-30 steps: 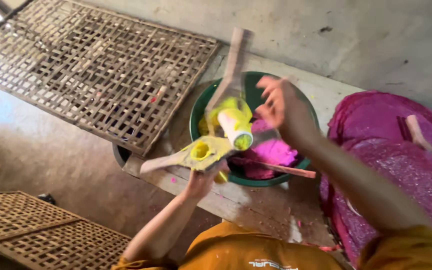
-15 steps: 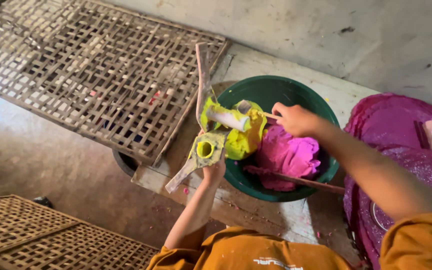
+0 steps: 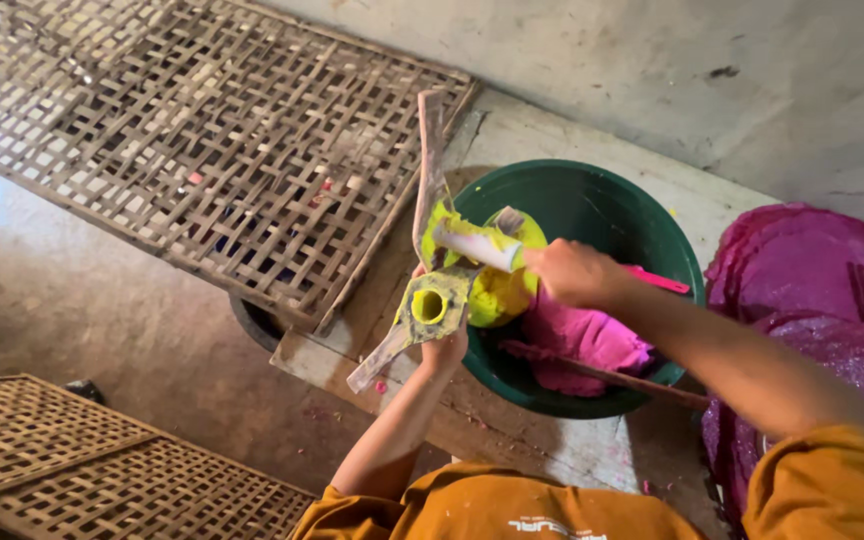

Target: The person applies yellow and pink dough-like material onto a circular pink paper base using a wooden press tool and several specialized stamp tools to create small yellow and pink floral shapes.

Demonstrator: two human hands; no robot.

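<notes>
One person in an orange shirt works over a single green plastic basin (image 3: 642, 215) that stands on a worn wooden plank bench (image 3: 572, 450). The left hand (image 3: 442, 345) is closed from below around a wooden press tool (image 3: 422, 300), a two-armed device smeared with yellow, with one round yellow-lined hole facing the camera; one arm of it points up past the basin's rim and the other slants down to the left over the bench edge. The right hand (image 3: 572, 272) is clenched around one white cylindrical plunger (image 3: 477, 245), which lies slanted across the top of the tool, its free end toward the left. Just behind the tool, against the inner wall of the basin, sits one lump of yellow dough (image 3: 502, 290), and beside it, lower in the basin, one larger mass of pink dough (image 3: 582, 345). One thin wooden stick (image 3: 612, 375) lies across the near rim of the basin, stained pink. To the right, two round magenta-stained cloth-covered mounds (image 3: 802, 270) lie touching each other, close beside the basin. Two woven bamboo lattice trays are in view: a large one (image 3: 182, 140) at upper left, its corner resting over the bench, and a second (image 3: 82, 460) on the floor at lower left. A bare grey wall (image 3: 702, 70) stands behind the bench.
</notes>
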